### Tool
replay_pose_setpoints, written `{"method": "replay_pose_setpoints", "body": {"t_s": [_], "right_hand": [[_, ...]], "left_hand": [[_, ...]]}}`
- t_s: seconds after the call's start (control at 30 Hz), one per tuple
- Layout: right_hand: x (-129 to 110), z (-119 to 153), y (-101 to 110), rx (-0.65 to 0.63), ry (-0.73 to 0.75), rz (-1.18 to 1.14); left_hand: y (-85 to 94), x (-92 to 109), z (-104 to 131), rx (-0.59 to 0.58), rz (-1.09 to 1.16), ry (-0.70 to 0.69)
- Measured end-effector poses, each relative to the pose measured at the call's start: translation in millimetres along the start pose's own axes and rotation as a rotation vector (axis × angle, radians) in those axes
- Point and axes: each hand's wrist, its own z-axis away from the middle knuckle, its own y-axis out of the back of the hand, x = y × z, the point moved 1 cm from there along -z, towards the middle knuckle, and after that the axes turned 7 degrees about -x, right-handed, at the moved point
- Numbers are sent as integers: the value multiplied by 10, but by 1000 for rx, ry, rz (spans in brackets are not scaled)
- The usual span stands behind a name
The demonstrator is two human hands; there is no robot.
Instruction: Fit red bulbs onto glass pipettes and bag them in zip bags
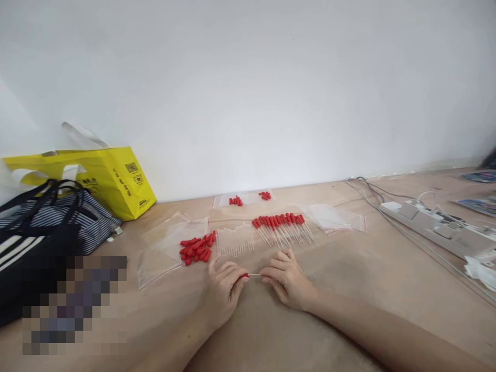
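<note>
Between the fingers (273,272) sits a thin translucent tube (254,275) — red bulb (245,276) leftmost.

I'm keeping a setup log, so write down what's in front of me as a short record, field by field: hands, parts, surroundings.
left hand: pinching a red bulb
right hand: holding a clear tube that reaches to that bulb
loose bulbs: red pile, left of the bare tubes
bare tubes: middle row
bulb-topped tubes: row to the right
near wall: two small clusters of red pieces
left side: yellow bag, striped bag, black bag
right side: power strip, cables
</note>
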Motion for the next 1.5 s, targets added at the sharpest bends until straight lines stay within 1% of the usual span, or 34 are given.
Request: {"method": "replay_pose_setpoints", "body": {"t_s": [0.1,0.23,0.4,0.57,0.77,0.9,1.0,1.1,1.2,1.23,1.3,1.37,1.4,1.43,1.5], "right_hand": [[24,4,-4,20,75,77],[50,1,-9,26,136,170],[41,-15,-13,51,165,169],[-19,-44,-43,94,153,118],[-57,-72,-42,87,148,50],[-19,-92,8,84,131,46],[38,-95,45,73,74,44],[93,-84,66,38,34,29],[113,-68,71,5,69,59],[113,-62,70,-1,85,77],[108,-53,59,-10,98,110],[115,-53,34,-11,59,128],[129,-59,17,0,9,130],[151,-70,-2,20,-64,130],[220,-114,-42,78,-262,131]], "left_hand": [[13,13,6,-43,23,-30],[25,42,9,-75,43,-54],[17,63,13,-78,65,-44],[7,72,11,-59,54,-41],[-5,100,-13,-48,54,-42],[22,40,-25,-53,26,-44],[69,-20,-29,-18,-16,-63],[101,-38,-32,20,-45,-85],[111,-21,-33,76,-35,-80],[111,-18,-32,82,-32,-79],[106,-29,-31,58,-45,-77],[95,-71,-28,37,-90,-45],[88,-102,-27,50,-121,-1],[80,-138,-26,76,-151,60],[58,-210,-28,139,-195,202]]}}
